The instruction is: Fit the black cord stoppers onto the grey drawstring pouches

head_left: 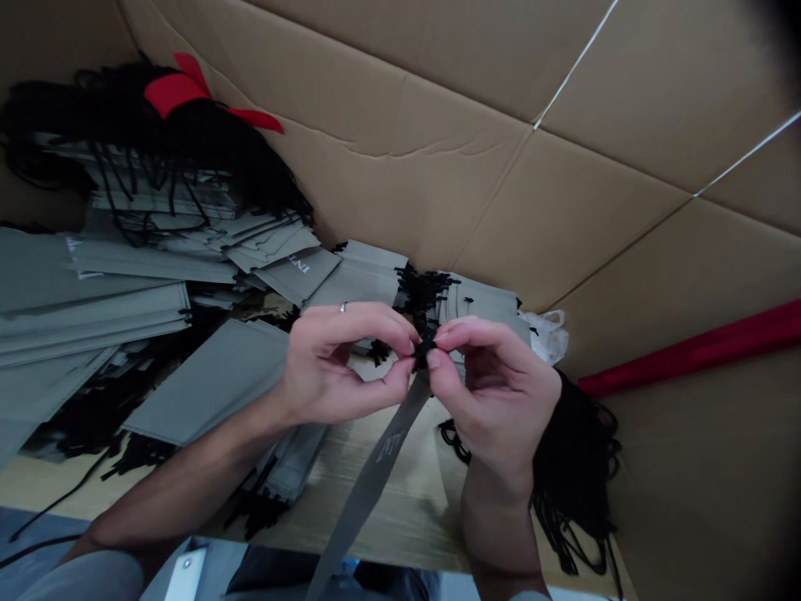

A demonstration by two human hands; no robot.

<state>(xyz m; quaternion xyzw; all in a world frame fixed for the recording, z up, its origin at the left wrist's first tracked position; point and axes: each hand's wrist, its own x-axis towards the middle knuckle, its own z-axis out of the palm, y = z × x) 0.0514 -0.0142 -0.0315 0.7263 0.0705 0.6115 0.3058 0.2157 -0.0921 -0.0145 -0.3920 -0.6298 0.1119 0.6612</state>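
My left hand [341,359] and my right hand [494,380] meet at the middle of the view, both pinched on the black cord [424,349] at the top of a grey pouch [369,484]. The pouch hangs edge-on from my fingers down toward me, with pale lettering on it. A ring shows on my left hand. Behind my fingers lies a row of grey pouches with black cord ends [431,292].
Stacks of grey pouches [93,309] cover the wooden table [413,509] at left, topped by tangled black cords [156,133] and a red ribbon [175,88]. Loose black cords [576,476] lie by my right wrist. Cardboard walls [501,125] and a red strip [688,351] stand behind.
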